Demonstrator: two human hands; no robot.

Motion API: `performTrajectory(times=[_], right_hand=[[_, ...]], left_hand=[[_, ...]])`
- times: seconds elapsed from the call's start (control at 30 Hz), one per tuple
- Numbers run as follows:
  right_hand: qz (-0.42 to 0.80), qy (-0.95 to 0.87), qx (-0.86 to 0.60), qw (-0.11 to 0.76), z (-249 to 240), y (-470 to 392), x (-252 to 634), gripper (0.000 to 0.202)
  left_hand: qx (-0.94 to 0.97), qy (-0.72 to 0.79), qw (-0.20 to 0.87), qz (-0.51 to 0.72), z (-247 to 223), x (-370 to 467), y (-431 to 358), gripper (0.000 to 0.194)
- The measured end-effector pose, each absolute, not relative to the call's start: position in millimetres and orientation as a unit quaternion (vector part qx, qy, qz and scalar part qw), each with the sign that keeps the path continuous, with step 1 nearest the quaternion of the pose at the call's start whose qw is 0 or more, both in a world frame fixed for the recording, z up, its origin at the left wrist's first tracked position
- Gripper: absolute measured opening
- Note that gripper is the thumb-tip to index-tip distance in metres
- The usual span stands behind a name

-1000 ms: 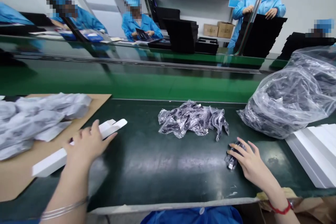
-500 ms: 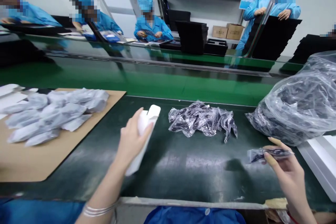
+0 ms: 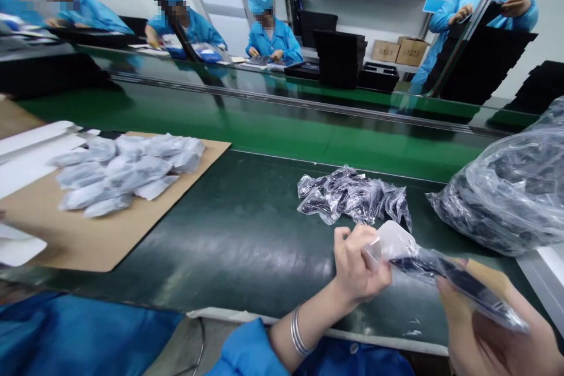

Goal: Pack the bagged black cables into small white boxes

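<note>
My left hand [image 3: 359, 261] is closed on a small white box [image 3: 393, 236], whose rounded flap stands up beyond the fingers. In my right hand [image 3: 497, 317] is a clear plastic bag with a dark item [image 3: 467, 282] inside. The bag's far end meets the open end of the box, beside my left fingers. Behind my hands lies a pile of clear bags with dark items [image 3: 352, 194] on the dark green surface [image 3: 247, 235].
White wrapped packets [image 3: 127, 173] lie on brown cardboard [image 3: 101, 247] at left. A large clear bag [image 3: 506, 182] and white box [image 3: 544, 282] are at right. Several people in blue work beyond the green strip [image 3: 308, 138]. Another person's white piece [image 3: 20, 245] shows at far left.
My left hand has moved right with the white box. My right hand has brought the bagged item up to the box's end. The view has shifted, and a white piece has entered at far left.
</note>
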State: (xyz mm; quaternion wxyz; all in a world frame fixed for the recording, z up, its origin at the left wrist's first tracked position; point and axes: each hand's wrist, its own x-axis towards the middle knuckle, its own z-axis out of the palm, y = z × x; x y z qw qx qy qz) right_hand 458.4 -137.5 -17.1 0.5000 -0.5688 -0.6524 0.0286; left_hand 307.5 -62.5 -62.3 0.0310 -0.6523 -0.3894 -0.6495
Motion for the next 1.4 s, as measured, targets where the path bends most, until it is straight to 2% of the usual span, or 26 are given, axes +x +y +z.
performTrajectory(times=[0.1,0.23,0.4,0.5,0.63,0.7,0.9,1.13,1.3,1.4], right_hand=[[-0.022,-0.665,-0.562,0.492,-1,-128,444,0.02],[-0.085,-0.668,-0.543,0.501,6,-120,435,0.011],[-0.139,-0.722,-0.468,0.491,3,-114,433,0.013],[-0.173,-0.733,-0.458,0.472,5,-108,429,0.011],[-0.24,-0.783,-0.393,0.418,-2,-101,421,0.023],[-0.237,-0.803,-0.37,0.402,-12,-99,416,0.026],[-0.225,-0.766,-0.46,0.389,-31,-99,412,0.015],[-0.231,-0.766,-0.414,0.435,-21,-104,426,0.019],[-0.17,-0.807,-0.405,0.394,-21,-98,426,0.008],[-0.109,-0.777,-0.432,0.444,-17,-96,431,0.012]], left_hand=[[-0.667,-0.382,0.048,-0.637,-63,304,-64,0.011],[-0.67,-0.345,0.03,-0.657,-66,303,-64,0.014],[-0.66,-0.322,0.024,-0.678,-70,307,-60,0.034],[-0.665,-0.338,0.028,-0.665,-73,309,-60,0.037],[-0.654,-0.356,0.024,-0.667,-80,309,-59,0.046],[-0.65,-0.354,0.013,-0.673,-83,309,-59,0.05],[-0.658,-0.352,-0.008,-0.665,-90,309,-60,0.061],[-0.663,-0.302,-0.03,-0.684,-87,310,-60,0.057],[-0.669,-0.334,-0.001,-0.664,-89,311,-57,0.059],[-0.676,-0.316,-0.015,-0.665,-90,311,-57,0.055]])
